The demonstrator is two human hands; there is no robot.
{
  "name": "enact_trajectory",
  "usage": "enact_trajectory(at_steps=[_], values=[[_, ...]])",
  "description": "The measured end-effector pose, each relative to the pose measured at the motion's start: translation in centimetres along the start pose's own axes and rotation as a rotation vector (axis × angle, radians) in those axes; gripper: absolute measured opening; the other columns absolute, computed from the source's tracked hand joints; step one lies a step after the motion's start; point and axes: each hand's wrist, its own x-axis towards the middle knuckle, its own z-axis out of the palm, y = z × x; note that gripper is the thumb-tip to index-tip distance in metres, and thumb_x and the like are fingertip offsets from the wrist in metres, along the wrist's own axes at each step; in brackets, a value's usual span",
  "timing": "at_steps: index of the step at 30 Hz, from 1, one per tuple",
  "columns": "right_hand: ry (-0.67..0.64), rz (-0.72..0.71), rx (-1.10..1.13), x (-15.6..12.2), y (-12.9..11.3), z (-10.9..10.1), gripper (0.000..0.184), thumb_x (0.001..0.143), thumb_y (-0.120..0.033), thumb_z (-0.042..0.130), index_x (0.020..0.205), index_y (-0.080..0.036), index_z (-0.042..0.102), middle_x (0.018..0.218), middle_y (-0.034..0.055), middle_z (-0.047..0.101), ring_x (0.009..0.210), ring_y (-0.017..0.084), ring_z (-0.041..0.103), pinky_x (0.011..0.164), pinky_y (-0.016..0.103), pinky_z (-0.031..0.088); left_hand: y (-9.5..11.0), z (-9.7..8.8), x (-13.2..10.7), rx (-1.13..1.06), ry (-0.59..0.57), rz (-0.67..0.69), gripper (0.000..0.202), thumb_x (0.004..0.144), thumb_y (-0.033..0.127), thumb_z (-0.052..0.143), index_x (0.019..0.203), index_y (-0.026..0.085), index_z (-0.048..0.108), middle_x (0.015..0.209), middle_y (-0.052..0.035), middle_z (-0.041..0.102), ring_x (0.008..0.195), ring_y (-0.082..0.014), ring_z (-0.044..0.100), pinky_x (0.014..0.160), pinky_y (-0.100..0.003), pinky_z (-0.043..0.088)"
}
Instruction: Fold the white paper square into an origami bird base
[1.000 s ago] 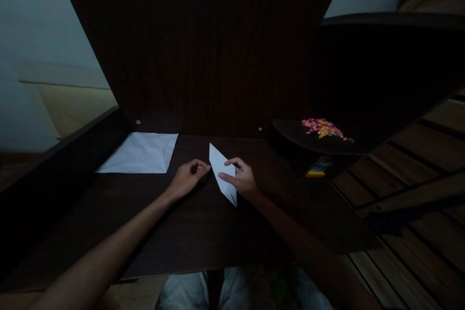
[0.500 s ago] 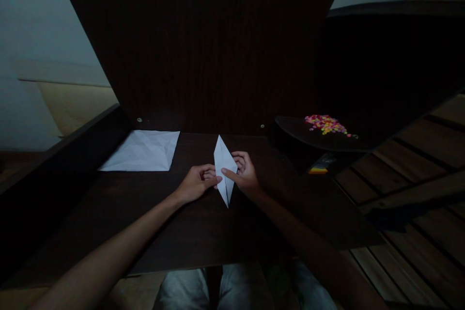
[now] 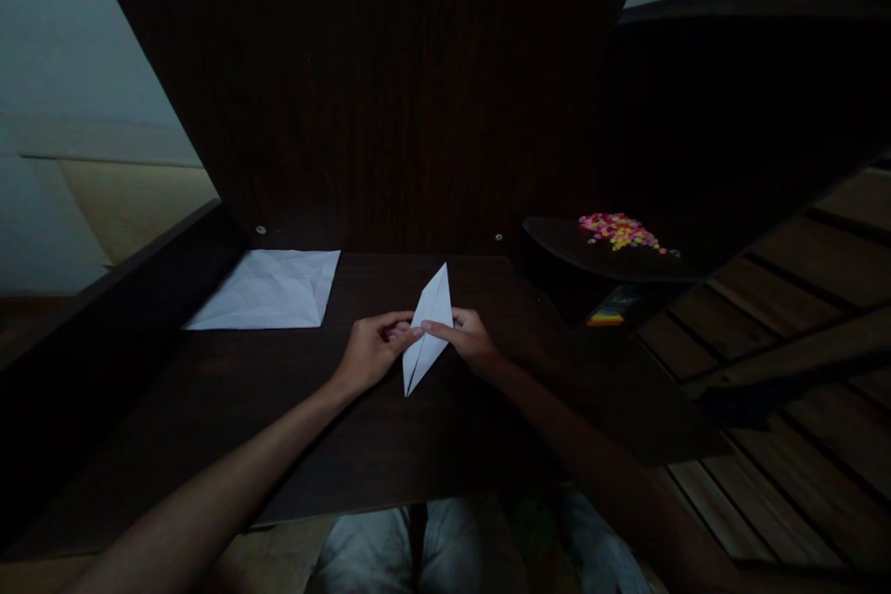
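A white paper folded into a long narrow diamond point(image 3: 426, 334) stands tilted above the dark wooden desk point(image 3: 362, 427), its top point leaning right. My left hand point(image 3: 372, 351) pinches its left edge near the middle. My right hand point(image 3: 465, 338) grips its right side, index finger laid across the front. Both hands are closed on the folded paper.
A flat creased white sheet point(image 3: 268, 290) lies at the desk's back left. A dark tall back panel point(image 3: 376, 83) rises behind the desk. On the right a dark shelf point(image 3: 591, 262) carries a heap of small colourful pieces point(image 3: 618, 231). Wooden slats lie at far right.
The folded paper has turned: its top point swung from left-leaning to right-leaning and its bottom point moved left. My left hand closed in and took hold of it.
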Motion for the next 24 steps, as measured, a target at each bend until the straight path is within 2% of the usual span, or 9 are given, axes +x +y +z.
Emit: enact_trajectory(at_steps=[2,5,9,17,21,24], values=[[-0.022,0.014,0.006,-0.06,0.05,-0.05,0.035,0.054,-0.040,0.081,0.075,-0.013,0.071,0.069,0.0032,0.070,0.064,0.018,0.062,0.061,0.029,0.048,0.18,-0.02,-0.18,0.073,0.014,0.080,0.036,0.077,0.038,0.068,0.103,0.014,0.072,0.080,-0.0057,0.069,0.068,-0.0164,0.059,0.061,-0.026,0.046],[-0.049,0.032,0.012,-0.18,0.04,-0.15,0.035,0.055,-0.040,0.081,0.075,-0.013,0.071,0.069,0.0028,0.070,0.062,0.018,0.063,0.060,0.028,0.048,0.49,-0.09,-0.36,0.150,-0.041,0.140,0.030,0.083,0.037,0.063,0.103,0.018,0.073,0.075,-0.0035,0.066,0.066,-0.0158,0.058,0.059,-0.024,0.044],[-0.044,0.029,0.003,-0.19,0.22,-0.30,0.036,0.055,-0.041,0.081,0.075,-0.013,0.071,0.071,0.0035,0.070,0.064,0.018,0.063,0.060,0.028,0.049,0.71,-0.15,-0.39,0.139,-0.116,0.134,0.028,0.086,0.038,0.058,0.099,0.019,0.074,0.075,-0.0032,0.063,0.069,-0.0164,0.057,0.061,-0.024,0.043],[-0.060,-0.008,-0.005,-0.35,0.22,-0.39,0.035,0.056,-0.041,0.081,0.075,-0.013,0.070,0.070,0.0028,0.069,0.065,0.019,0.064,0.062,0.029,0.049,0.68,-0.26,-0.21,0.124,-0.170,0.113,0.030,0.087,0.039,0.056,0.086,0.017,0.076,0.075,-0.0041,0.063,0.070,-0.0162,0.056,0.064,-0.025,0.043],[-0.045,0.007,0.014,-0.37,-0.05,-0.36,0.034,0.053,-0.038,0.082,0.073,-0.013,0.070,0.068,0.0024,0.069,0.064,0.019,0.063,0.061,0.028,0.049,0.68,-0.44,-0.01,0.098,-0.184,0.103,0.029,0.087,0.039,0.057,0.095,0.017,0.075,0.078,-0.0045,0.065,0.072,-0.0169,0.058,0.066,-0.026,0.044],[-0.061,0.022,0.011,-0.39,-0.18,-0.44,0.034,0.054,-0.038,0.082,0.074,-0.013,0.071,0.068,0.0025,0.069,0.065,0.019,0.064,0.061,0.028,0.049,0.85,-0.63,0.10,0.076,-0.137,0.074,0.029,0.084,0.038,0.061,0.099,0.016,0.074,0.080,-0.0057,0.068,0.071,-0.0173,0.059,0.062,-0.026,0.044]])
